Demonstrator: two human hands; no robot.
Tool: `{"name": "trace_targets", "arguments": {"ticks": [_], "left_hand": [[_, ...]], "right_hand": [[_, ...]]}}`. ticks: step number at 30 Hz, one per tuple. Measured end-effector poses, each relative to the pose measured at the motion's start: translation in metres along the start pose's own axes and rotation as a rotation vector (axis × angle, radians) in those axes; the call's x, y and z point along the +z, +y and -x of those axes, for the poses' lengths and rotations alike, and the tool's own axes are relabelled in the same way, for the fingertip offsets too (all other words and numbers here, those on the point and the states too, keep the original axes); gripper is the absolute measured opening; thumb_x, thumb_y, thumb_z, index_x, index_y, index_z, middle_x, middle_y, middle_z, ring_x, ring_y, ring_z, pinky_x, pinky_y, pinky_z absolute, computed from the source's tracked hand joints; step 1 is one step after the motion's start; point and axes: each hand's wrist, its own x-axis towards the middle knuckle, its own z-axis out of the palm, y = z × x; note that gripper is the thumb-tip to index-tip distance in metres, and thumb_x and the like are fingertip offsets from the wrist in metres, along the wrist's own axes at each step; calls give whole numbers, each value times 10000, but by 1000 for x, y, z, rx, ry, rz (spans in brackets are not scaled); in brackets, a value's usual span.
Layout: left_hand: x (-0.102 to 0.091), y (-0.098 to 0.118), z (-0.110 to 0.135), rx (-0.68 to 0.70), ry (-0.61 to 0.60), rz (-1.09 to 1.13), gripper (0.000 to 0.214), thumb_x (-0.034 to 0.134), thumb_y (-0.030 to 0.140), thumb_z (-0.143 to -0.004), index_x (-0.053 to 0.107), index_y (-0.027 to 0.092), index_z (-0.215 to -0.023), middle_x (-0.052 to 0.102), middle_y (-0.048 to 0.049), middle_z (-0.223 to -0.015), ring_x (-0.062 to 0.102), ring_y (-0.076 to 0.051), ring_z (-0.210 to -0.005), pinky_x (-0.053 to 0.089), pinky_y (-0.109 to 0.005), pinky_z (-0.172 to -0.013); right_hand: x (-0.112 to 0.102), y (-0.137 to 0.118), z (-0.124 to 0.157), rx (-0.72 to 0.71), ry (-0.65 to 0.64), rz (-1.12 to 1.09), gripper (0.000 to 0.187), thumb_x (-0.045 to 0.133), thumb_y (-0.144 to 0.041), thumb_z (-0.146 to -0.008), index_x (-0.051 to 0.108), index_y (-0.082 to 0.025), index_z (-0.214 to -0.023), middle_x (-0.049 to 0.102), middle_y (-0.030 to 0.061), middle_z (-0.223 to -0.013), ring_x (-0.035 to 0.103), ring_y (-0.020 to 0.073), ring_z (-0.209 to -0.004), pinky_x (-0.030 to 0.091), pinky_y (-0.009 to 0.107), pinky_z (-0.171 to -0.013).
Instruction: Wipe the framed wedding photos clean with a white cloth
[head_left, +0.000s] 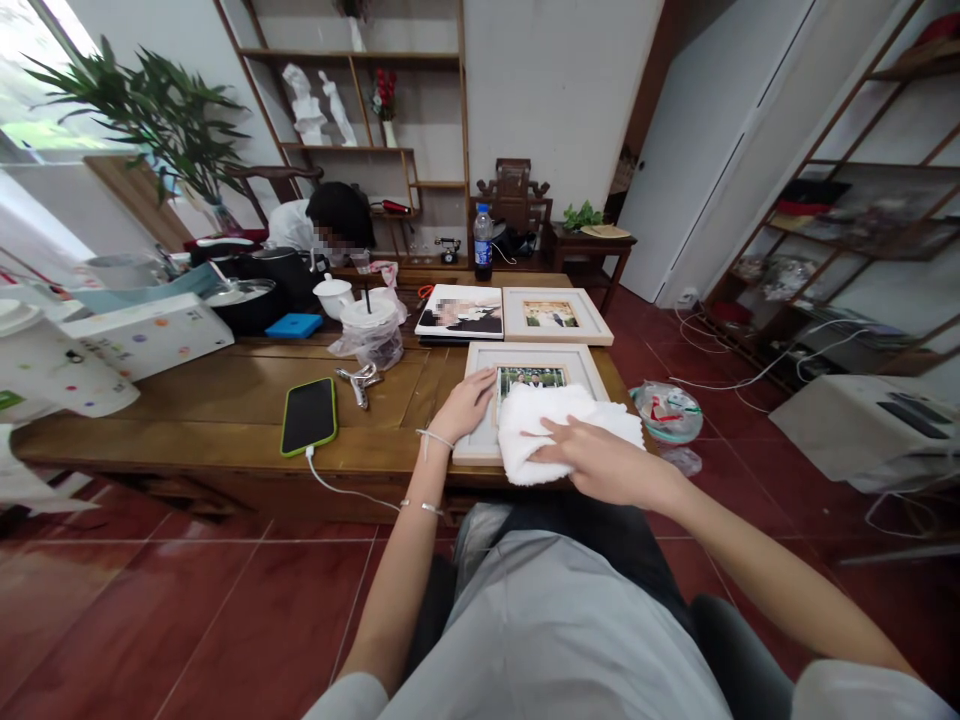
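A pale wooden picture frame lies flat at the table's near right corner, with a small photo showing inside its mat. My left hand rests on the left side of this frame, fingers stretched out and holding nothing. In my right hand is a folded white towel, pressed onto the frame's lower right. The towel hides the lower part of the photo and overhangs the near edge. Just behind lies a second pale frame, beside a stack topped by a photo print.
On the wooden table, a phone is plugged into a white cable. A bagged drink cup, a metal object and a white lidded cup stand further left. Behind are a bottle and another person.
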Motion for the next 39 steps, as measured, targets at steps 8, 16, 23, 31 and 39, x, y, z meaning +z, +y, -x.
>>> {"name": "trace_targets", "arguments": {"ticks": [8,16,23,31,39], "left_hand": [[4,-3,-1,14,28,24,399,420,231,-899,559,127,-1258,521,-113,-1350,454,-227,-1283,333,-411,-1117],[4,-4,-2,1,14,21,408,421,240,-899,557,101,-1258,515,-134,-1350,447,-233,-1288,324,-419,-1119],[5,-7,-4,-4,14,6,416,419,238,-897,545,94,-1267,493,-138,-1371,436,-230,-1296,323,-401,-1122],[7,-7,-4,7,44,11,392,424,220,-899,558,112,-1251,523,-131,-1345,457,-229,-1281,338,-417,-1111],[4,-5,-2,21,28,-6,401,403,218,-904,545,117,-1265,514,-128,-1355,443,-224,-1292,332,-412,-1117]], "right_hand": [[11,66,-48,124,85,73,730,394,40,-653,499,-215,-1330,508,95,-1367,260,258,-1381,210,483,-1103],[-2,118,-94,198,179,157,748,372,67,-652,484,-202,-1341,491,99,-1381,159,282,-1410,169,579,-1079],[-5,125,-106,259,275,203,737,371,79,-678,464,-190,-1357,457,122,-1407,196,302,-1397,198,577,-1059],[-9,66,-65,86,-18,137,691,390,56,-679,568,-250,-1272,598,135,-1245,493,308,-1208,367,472,-951],[-18,16,-5,-57,-56,-42,706,400,53,-621,602,-235,-1233,644,86,-1195,549,256,-1151,404,342,-907]]}}
